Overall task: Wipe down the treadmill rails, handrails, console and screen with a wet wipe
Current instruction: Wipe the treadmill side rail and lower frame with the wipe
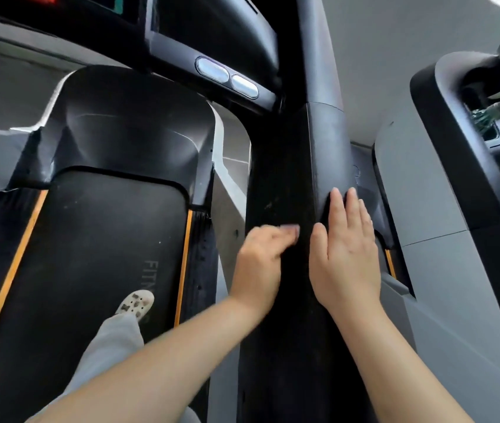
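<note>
Both hands on the wide black padded treadmill handrail (291, 184), above a black running belt with orange edge stripes (96, 254).

The matte, dusty-looking handrail runs up between the hands toward the dark console with two oval silver buttons (227, 77). The right hand (345, 254) lies flat on its right side, fingers straight together. The blurred left hand (261, 261) touches its left side; no wet wipe shows, and whether its fingers hold anything cannot be told.

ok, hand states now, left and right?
Left hand: blurred, fingers bent against the handrail; grip cannot be told, no wipe visible.
Right hand: open, flat on the handrail, holding nothing.
</note>
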Demonstrator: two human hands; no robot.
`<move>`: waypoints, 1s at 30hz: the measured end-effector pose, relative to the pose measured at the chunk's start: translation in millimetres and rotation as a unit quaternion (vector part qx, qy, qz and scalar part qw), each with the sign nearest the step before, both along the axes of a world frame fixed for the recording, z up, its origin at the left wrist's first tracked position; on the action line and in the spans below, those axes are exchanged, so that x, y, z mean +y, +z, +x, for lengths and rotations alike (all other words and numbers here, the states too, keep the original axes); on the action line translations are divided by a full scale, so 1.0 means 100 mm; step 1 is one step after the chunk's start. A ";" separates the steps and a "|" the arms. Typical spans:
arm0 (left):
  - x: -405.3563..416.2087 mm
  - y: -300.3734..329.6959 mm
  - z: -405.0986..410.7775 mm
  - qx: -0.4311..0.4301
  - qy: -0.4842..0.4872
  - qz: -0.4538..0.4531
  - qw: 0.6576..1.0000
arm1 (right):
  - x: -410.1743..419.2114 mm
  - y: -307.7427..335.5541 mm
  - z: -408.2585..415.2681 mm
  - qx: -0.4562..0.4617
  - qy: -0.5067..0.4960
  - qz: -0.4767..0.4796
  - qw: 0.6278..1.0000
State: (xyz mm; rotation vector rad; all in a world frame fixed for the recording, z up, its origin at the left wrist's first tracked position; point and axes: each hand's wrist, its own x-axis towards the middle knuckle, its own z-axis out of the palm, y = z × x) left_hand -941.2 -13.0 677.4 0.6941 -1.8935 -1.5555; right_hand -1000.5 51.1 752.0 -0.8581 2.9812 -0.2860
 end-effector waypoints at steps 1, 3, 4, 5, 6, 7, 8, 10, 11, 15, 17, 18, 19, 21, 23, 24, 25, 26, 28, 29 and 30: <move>-0.13 -0.03 -0.14 -0.008 0.002 0.014 1.000 | 0.00 0.01 0.00 -0.004 -0.001 0.003 1.000; -0.38 -0.05 -0.40 -0.019 0.031 0.047 0.998 | 0.00 0.02 0.01 -0.009 -0.003 0.009 1.000; -0.46 -0.03 -0.46 -0.026 0.042 0.052 0.997 | 0.00 0.02 0.01 -0.008 -0.002 0.009 1.000; -0.48 -0.04 -0.47 -0.029 0.047 0.053 0.997 | 0.00 0.02 0.01 -0.005 -0.002 0.007 1.000; -0.45 -0.08 -0.44 -0.028 0.042 0.058 0.997 | 0.00 0.02 0.01 -0.003 -0.002 0.005 1.000; -0.37 -0.13 -0.36 -0.031 0.043 0.076 0.996 | 0.00 0.02 0.01 -0.002 -0.001 0.004 1.000; -0.27 -0.17 -0.25 -0.039 0.037 0.102 0.993 | 0.00 0.01 0.02 -0.002 -0.001 0.003 1.000; -0.09 -0.25 -0.07 -0.044 0.028 0.129 0.990 | 0.00 0.01 0.01 -0.002 0.002 0.002 1.000; -0.07 -0.29 -0.05 -0.051 0.030 0.122 0.991 | 0.00 0.01 0.01 -0.003 0.002 0.000 1.000; -0.39 -0.35 -0.41 -0.080 0.040 0.093 0.992 | 0.00 0.02 0.01 -0.008 -0.002 0.002 1.000; -0.52 -0.34 -0.51 -0.093 0.035 0.061 0.993 | -0.01 0.03 0.02 -0.007 -0.002 0.004 1.000; -0.54 -0.35 -0.49 -0.096 0.026 0.044 0.994 | -0.01 0.03 0.02 -0.006 -0.002 0.005 1.000; -0.52 -0.36 -0.43 -0.100 0.015 0.036 0.994 | -0.01 0.03 0.02 -0.005 -0.002 0.005 1.000; -0.40 -0.36 -0.27 -0.095 -0.007 0.045 0.994 | -0.01 0.03 0.02 -0.003 -0.003 0.008 1.000; -0.33 -0.38 -0.19 -0.085 -0.023 0.054 0.995 | -0.01 0.03 0.02 -0.001 -0.004 0.008 1.000; -0.35 -0.40 -0.21 -0.088 -0.022 0.052 0.994 | -0.02 0.03 0.03 0.000 -0.005 0.009 1.000; -0.39 -0.42 -0.27 -0.100 -0.018 0.050 0.994 | -0.02 0.03 0.03 0.000 -0.005 0.011 1.000; -0.46 -0.45 -0.34 -0.119 -0.014 0.050 0.991 | -0.02 0.03 0.02 0.000 -0.005 0.013 1.000; -0.59 -0.48 -0.47 -0.155 -0.009 0.043 0.987 | -0.02 0.03 0.02 -0.002 -0.006 0.013 1.000; -0.63 -0.48 -0.50 -0.163 -0.011 0.036 0.986 | -0.02 0.03 0.02 -0.001 -0.006 0.012 1.000; -0.65 -0.47 -0.49 -0.166 -0.020 0.029 0.985 | -0.02 0.03 0.03 -0.001 -0.005 0.011 1.000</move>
